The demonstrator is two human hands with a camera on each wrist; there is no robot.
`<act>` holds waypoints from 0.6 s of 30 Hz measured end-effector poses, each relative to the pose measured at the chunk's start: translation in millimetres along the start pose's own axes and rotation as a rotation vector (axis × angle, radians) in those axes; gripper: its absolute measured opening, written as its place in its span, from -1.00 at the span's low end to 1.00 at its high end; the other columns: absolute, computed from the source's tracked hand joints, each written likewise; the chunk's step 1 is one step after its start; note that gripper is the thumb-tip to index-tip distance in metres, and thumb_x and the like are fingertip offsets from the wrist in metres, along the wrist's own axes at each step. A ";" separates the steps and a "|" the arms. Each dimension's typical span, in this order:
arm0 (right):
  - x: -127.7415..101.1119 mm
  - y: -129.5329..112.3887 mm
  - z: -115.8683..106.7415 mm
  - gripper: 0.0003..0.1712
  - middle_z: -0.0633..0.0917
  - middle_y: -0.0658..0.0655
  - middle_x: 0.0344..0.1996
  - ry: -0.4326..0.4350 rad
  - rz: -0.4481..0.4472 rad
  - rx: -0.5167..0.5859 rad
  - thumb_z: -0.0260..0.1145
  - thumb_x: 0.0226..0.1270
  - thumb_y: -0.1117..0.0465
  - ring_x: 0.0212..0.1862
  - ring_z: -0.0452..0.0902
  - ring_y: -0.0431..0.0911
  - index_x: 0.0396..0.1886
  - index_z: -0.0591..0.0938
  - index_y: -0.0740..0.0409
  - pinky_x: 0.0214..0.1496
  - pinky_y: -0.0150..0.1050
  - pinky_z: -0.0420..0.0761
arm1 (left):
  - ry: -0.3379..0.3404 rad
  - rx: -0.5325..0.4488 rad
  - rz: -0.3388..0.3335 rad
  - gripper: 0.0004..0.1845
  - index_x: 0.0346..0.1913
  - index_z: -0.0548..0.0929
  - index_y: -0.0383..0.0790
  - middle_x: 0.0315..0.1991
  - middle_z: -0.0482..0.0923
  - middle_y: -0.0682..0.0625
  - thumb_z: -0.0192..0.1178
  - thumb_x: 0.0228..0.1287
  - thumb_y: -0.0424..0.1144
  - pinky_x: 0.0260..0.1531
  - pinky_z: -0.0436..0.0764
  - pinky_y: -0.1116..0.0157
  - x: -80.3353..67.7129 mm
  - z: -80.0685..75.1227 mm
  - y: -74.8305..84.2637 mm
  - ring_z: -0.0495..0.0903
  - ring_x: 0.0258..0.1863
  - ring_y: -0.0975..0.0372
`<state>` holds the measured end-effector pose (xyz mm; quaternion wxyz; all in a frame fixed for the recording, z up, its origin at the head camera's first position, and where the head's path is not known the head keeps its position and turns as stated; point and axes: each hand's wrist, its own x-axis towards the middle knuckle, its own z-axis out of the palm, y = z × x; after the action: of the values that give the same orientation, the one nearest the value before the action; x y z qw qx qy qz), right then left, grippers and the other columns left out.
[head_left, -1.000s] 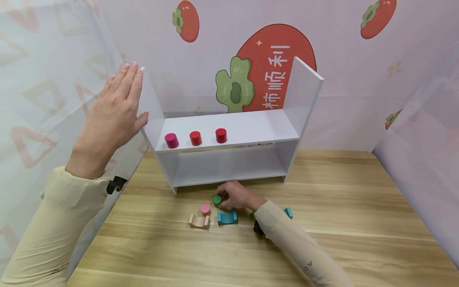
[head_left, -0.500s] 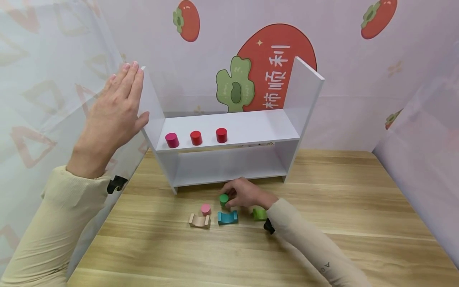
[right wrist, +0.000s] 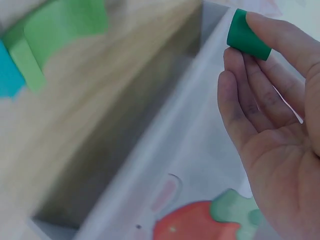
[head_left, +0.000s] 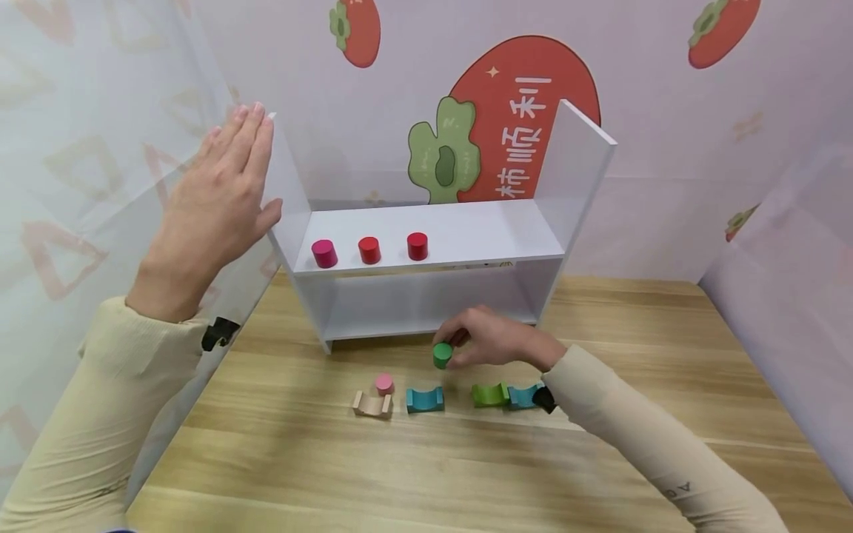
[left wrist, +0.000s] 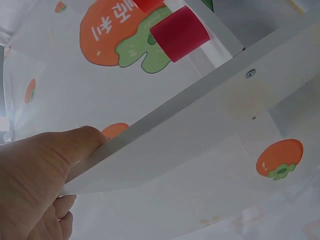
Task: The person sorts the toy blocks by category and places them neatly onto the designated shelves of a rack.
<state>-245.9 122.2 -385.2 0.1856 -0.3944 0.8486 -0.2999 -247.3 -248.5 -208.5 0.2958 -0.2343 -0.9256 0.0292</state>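
Note:
My right hand (head_left: 466, 342) pinches a green cylinder (head_left: 442, 355) by its fingertips, lifted just above the wooden table in front of the white shelf unit (head_left: 433, 252). The right wrist view shows the same green cylinder (right wrist: 247, 36) between thumb and fingers. My left hand (head_left: 223, 185) lies flat with straight fingers against the shelf's left side panel (head_left: 283, 185); in the left wrist view the thumb (left wrist: 65, 150) presses the panel's edge (left wrist: 200, 125). On the upper shelf stand a magenta cylinder (head_left: 324, 253) and two red cylinders (head_left: 369, 250) (head_left: 417, 246).
On the table lie a pink cylinder (head_left: 383, 383), a beige arch block (head_left: 372, 405), a blue arch block (head_left: 424, 399), a green arch block (head_left: 490, 394) and a teal arch block (head_left: 523, 396). Printed fabric walls close in left, back and right.
My right hand has lifted the green cylinder and carried it right and up toward the shelf, uncovering the green and teal arch blocks. The left hand stays on the side panel.

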 end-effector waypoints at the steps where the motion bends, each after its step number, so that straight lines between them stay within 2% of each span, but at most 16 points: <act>1: -2.1 -2.8 -4.8 -0.65 0.83 -0.05 -0.09 0.000 -0.008 -0.010 0.55 0.29 0.26 -0.05 0.75 -0.26 0.07 0.80 0.11 0.15 -0.17 0.79 | -0.002 0.002 -0.001 0.03 0.68 -0.06 -0.44 0.72 -0.08 -0.31 0.34 0.32 -0.35 0.70 0.00 -0.12 0.1 -0.4 0.2 -0.07 0.74 -0.13; 3: -6.4 -9.8 -13.4 -0.64 0.82 -0.07 -0.10 -0.006 -0.010 -0.031 0.56 0.29 0.25 -0.05 0.75 -0.27 0.08 0.80 0.09 0.13 -0.26 0.78 | -0.007 0.003 -0.003 0.03 0.68 -0.06 -0.44 0.72 -0.08 -0.31 0.34 0.33 -0.35 0.70 -0.01 -0.12 0.1 -1.1 0.6 -0.07 0.74 -0.13; 12: -27.0 -40.6 -53.7 -0.64 0.82 -0.09 -0.12 -0.039 -0.006 -0.070 0.58 0.28 0.25 -0.06 0.77 -0.25 0.08 0.79 0.04 0.14 -0.31 0.78 | -0.006 0.004 -0.001 0.02 0.68 -0.06 -0.45 0.72 -0.06 -0.32 0.33 0.32 -0.35 0.70 0.01 -0.12 0.3 -0.6 1.3 -0.06 0.74 -0.13; 18: -35.0 -52.0 -83.6 -0.62 0.82 -0.06 -0.11 -0.001 0.013 -0.116 0.59 0.26 0.24 -0.07 0.76 -0.20 0.09 0.80 0.05 0.17 -0.18 0.79 | -0.010 0.012 -0.003 0.02 0.68 -0.06 -0.45 0.72 -0.07 -0.32 0.33 0.33 -0.35 0.70 0.00 -0.12 0.3 -1.9 0.8 -0.07 0.74 -0.12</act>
<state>-241.3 153.4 -285.6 0.1649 -0.3992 0.8669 -0.2489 -246.1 -247.9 -206.9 0.2924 -0.2308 -0.9273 0.0354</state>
